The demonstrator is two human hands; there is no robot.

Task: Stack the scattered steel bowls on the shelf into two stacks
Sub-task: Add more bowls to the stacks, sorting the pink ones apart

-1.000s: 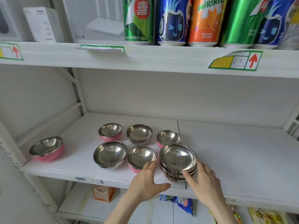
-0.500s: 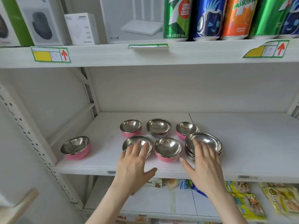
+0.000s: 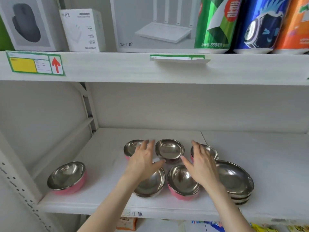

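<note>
Several steel bowls sit on the white shelf (image 3: 259, 153). A stack of plain steel bowls (image 3: 234, 180) stands at the front right. A plain steel bowl (image 3: 169, 149) sits at the back middle, between my two hands. My left hand (image 3: 143, 160) is open, just left of it, over a pink-sided bowl (image 3: 132, 147) and a steel bowl (image 3: 153, 184). My right hand (image 3: 200, 163) is open, just right of it, over a pink bowl (image 3: 182, 183) and in front of another pink bowl (image 3: 211, 152). A lone pink bowl (image 3: 67, 177) sits far left.
The upper shelf (image 3: 117, 67) hangs low overhead, carrying a mouse box (image 3: 28, 24), a small white box (image 3: 82, 29), a router box (image 3: 155, 24) and soda cans (image 3: 215, 24). A slanted metal brace (image 3: 71, 134) runs along the left wall. Snack packets (image 3: 215, 226) lie on the shelf below.
Both hands left the front stack and reached further back, now flanking the back-middle steel bowl. The view shifted right and closer. No bowl has moved.
</note>
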